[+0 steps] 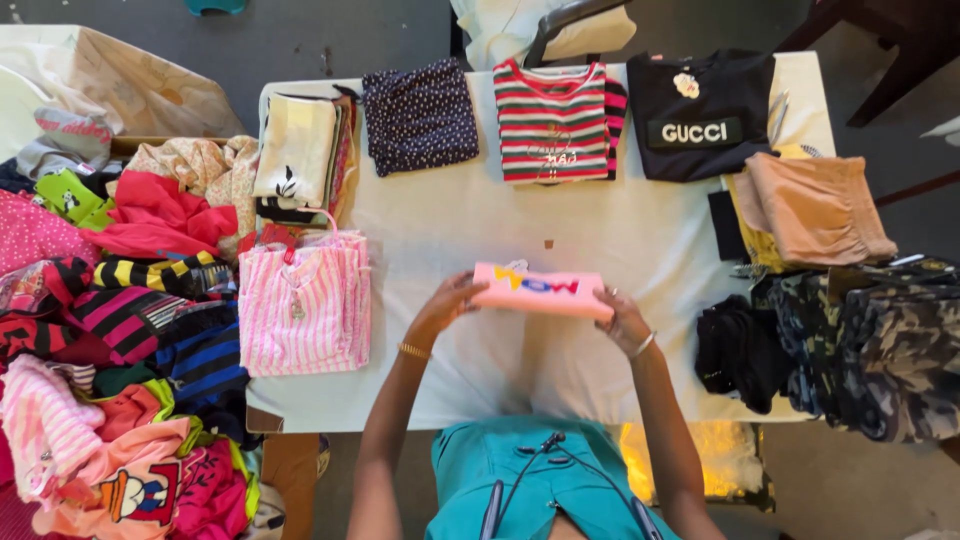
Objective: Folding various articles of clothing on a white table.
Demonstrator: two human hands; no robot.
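Your two hands hold a folded pink garment [541, 290] between them, lifted just over the middle of the counter [450, 225], which is draped in a white cloth. Your left hand [447, 305] grips its left end with the fingers curled over the edge; your right hand [622, 318] closes on its right end, thumb side toward you. The garment is folded into a narrow slab with colourful lettering on its face (I leave the letters unread).

Taking the garment as the centre of the clock: at 9 o'clock, near your left hand, lies a pink-and-white striped piece [305, 300], flat on the counter. At 11 o'clock sits a cream folded top with a black motif [295, 150], resting on a small stack. At 12 o'clock are a navy dotted piece [420, 115] and, just beside it, a red, white and green striped shirt [552, 122]. At 1 o'clock lies a black shirt [700, 115] with pale print. At 2 o'clock a tan folded garment [815, 205] rests on top of a yellow one. At 3 to 4 o'clock, near your right hand, sit a black bundle [740, 350] and camouflage clothes [880, 340]. Off the counter's left edge, at 8 to 10 o'clock, is a loose heap of mixed bright clothes [110, 330].
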